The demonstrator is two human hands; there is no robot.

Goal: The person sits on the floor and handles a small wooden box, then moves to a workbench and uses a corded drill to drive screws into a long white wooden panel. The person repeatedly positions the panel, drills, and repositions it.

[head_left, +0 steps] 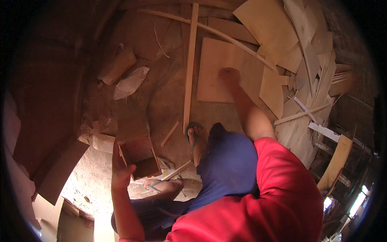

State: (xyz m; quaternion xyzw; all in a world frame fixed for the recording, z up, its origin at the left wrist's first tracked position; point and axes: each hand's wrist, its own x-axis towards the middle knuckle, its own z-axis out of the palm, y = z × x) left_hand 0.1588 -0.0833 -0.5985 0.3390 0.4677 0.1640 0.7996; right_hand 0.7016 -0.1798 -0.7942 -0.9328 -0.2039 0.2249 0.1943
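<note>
1 left hand [121, 172] grips 1 wooden box [142, 155]; 1 right hand [230, 77], closure hard to tell, overlies 1 panel [211, 60].

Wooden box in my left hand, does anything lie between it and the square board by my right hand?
Yes. On the floor between the box and the square board lie a short stick and, nearer the board, a long straight strip whose near end is by a foot.
</note>
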